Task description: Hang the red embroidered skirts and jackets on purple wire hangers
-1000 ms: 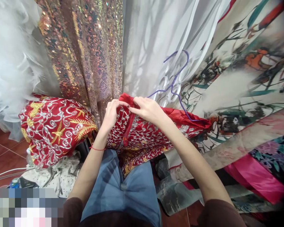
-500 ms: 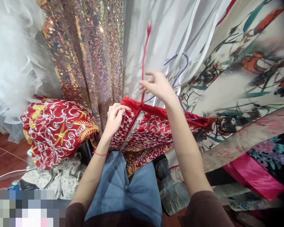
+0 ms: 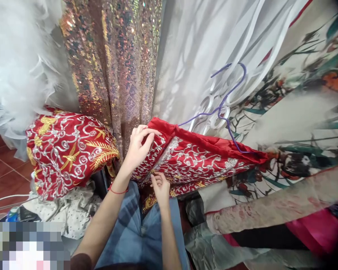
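A red embroidered skirt [image 3: 202,153], worked in silver and gold, hangs at an angle in front of me from a purple hanger [image 3: 224,105]. Its plain red waistband runs along the top. My left hand [image 3: 139,145], with a red string on the wrist, grips the skirt's upper left part just under the waistband, thumb and forefinger closed on the cloth. Lower down, my right hand [image 3: 161,187] is at the front of the skirt beside the silver trim, its fingers bent and pinched at the fabric. What lies between those fingertips is too small to make out.
Left of me lies another red embroidered piece [image 3: 73,153], over white dotted cloth [image 3: 73,213]. White feathery fabric [image 3: 19,67], a sequinned gown [image 3: 126,67] and white drapery [image 3: 186,52] hang behind. Floral-printed cloth [image 3: 287,146] fills the right side.
My right hand has dropped from above the waistband, where a red cord rose beside it, to the skirt's front. The cord no longer stands up in view. My left hand keeps its place.
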Demonstrator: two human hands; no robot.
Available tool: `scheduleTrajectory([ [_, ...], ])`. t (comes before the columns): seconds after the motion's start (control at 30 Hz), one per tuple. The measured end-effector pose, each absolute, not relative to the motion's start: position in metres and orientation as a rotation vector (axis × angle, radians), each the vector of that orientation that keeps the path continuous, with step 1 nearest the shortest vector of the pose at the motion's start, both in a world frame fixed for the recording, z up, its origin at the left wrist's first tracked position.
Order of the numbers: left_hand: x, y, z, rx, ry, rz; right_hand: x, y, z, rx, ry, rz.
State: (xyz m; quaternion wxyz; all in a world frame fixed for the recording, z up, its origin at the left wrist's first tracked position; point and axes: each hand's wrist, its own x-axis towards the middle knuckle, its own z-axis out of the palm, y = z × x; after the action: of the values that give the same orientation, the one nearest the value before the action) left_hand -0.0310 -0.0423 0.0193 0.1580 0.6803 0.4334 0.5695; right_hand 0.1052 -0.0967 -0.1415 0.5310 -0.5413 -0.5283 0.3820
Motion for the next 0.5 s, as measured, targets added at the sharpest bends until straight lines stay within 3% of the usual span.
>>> scheduleTrajectory([
  [0.5,-0.023,-0.042,0.013,1.940,1.330,1.668,0.084,-0.070,-0.132,-1.155,-0.984,1.104],
])
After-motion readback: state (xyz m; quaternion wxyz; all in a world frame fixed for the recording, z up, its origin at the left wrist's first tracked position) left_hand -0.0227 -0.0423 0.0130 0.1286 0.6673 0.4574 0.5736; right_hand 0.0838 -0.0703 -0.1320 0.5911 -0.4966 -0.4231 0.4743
